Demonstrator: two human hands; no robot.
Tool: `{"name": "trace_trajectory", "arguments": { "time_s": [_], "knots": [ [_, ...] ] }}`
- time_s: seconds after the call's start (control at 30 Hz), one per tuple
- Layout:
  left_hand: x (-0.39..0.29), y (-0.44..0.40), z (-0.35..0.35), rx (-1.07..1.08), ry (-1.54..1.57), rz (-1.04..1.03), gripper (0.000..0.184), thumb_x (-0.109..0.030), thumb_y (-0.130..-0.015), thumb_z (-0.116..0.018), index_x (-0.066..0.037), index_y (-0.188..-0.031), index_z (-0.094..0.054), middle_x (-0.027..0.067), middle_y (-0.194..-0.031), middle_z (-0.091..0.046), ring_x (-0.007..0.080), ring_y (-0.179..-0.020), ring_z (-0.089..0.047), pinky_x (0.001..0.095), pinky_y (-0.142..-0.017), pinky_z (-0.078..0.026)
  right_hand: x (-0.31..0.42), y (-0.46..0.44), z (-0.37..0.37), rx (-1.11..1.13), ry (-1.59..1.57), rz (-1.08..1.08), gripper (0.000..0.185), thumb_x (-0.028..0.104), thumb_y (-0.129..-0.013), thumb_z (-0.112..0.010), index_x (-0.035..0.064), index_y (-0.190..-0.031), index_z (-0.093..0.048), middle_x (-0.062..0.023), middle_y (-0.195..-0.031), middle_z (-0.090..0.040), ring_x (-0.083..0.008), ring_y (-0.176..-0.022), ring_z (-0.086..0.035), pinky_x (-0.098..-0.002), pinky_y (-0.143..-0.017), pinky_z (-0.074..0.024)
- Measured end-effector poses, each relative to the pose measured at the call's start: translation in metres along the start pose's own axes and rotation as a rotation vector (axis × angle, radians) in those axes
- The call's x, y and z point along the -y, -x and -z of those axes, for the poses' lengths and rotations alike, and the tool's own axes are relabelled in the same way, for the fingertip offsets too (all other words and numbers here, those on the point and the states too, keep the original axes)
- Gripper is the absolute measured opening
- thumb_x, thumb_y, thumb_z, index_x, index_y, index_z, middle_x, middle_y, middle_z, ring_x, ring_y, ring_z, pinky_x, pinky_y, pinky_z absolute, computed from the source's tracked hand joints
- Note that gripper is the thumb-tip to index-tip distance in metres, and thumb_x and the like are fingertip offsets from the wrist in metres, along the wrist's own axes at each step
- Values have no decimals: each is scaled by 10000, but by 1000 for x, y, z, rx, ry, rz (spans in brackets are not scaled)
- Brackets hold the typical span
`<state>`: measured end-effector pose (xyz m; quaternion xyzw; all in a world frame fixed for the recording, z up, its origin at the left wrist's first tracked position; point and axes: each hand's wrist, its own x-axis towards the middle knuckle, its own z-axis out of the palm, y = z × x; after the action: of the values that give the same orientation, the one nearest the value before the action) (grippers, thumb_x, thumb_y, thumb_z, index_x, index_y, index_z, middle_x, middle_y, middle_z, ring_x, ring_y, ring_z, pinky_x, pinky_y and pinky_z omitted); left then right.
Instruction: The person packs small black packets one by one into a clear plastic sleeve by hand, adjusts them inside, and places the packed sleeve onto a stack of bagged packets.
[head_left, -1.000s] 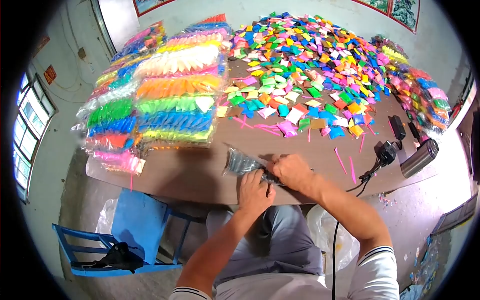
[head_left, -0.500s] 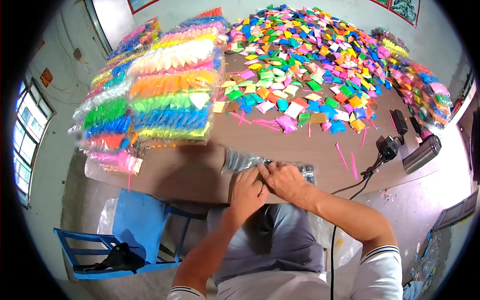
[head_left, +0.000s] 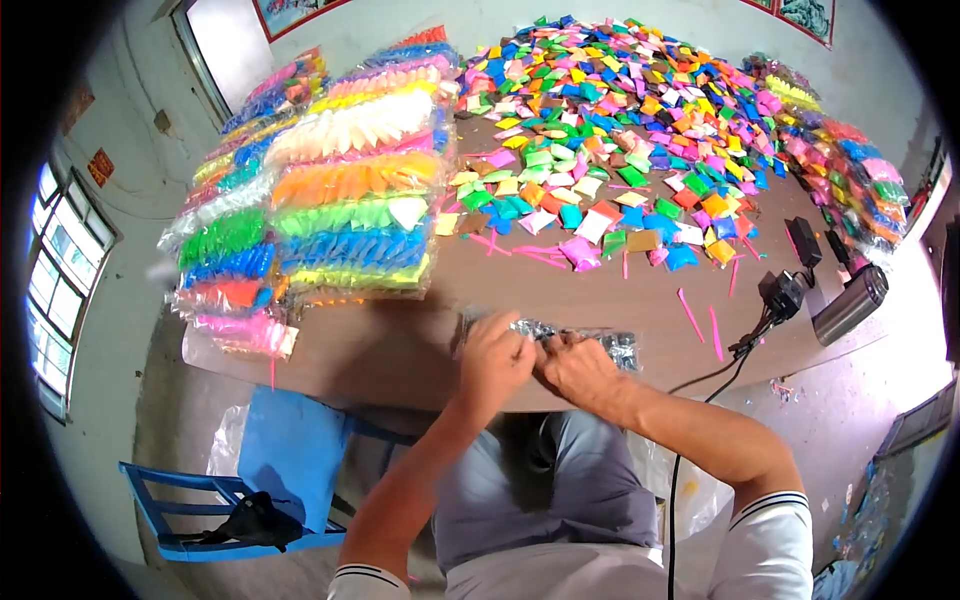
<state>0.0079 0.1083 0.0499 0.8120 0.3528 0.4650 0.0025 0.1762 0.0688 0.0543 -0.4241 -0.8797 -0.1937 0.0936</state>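
A clear plastic bag (head_left: 622,348) with dark, shiny contents lies flat near the table's front edge. My right hand (head_left: 580,368) rests on its middle, fingers bent and pressed together on the plastic. Just to the left, my left hand (head_left: 496,358) is over the bag's other end, its fingers curled in and slightly blurred. Both hands are close together, knuckles up, and their fingertips are mostly hidden. Part of the bag's left end is covered by my left hand.
Stacked clear bags of coloured packets (head_left: 355,185) stand at left, more bags (head_left: 850,180) at right. Loose coloured packets (head_left: 620,130) are heaped at the back. Pink strips (head_left: 690,315), a black plug with cable (head_left: 780,297) and a metal flask (head_left: 850,305) lie at right. A blue chair (head_left: 290,450) stands left.
My left hand has lifted slightly and turned, moving a little apart from the right hand. My right hand stays on the bag. The whole view has shifted slightly.
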Motion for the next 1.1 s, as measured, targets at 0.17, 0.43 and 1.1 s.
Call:
{"name": "trace_trajectory", "arguments": {
  "time_s": [0.17, 0.43, 1.1],
  "knots": [
    [4, 24, -28, 7, -33, 75, 121, -60, -795, -635, 44, -734, -645, 192, -1054, -664, 381, -1032, -617, 453, -909, -490, 3, -1, -6, -62, -39, -161, 188, 144, -796, -590, 14, -931, -601, -95, -732, -633, -213, -660, -646, -308, -559, -501],
    [6, 31, -12, 57, 22, 75, 78, -25, -754, -651, 48, -734, -630, 191, -1028, -669, 364, -1017, -626, 446, -889, -498, 15, -5, -24, 19, 76, -140, 306, 172, -829, -563, -46, -1031, -637, -137, -820, -624, -233, -707, -632, -329, -589, -491],
    [100, 27, 22, 429, -444, 416, 258, -201, -832, -622, -39, -636, -581, 175, -698, -550, 391, -671, -552, 509, -580, -414, -97, -38, -13, 306, -431, 13, 179, 113, -727, -623, 80, -901, -649, -106, -811, -649, -297, -832, -649, -429, -643, -535]
  ]
}}
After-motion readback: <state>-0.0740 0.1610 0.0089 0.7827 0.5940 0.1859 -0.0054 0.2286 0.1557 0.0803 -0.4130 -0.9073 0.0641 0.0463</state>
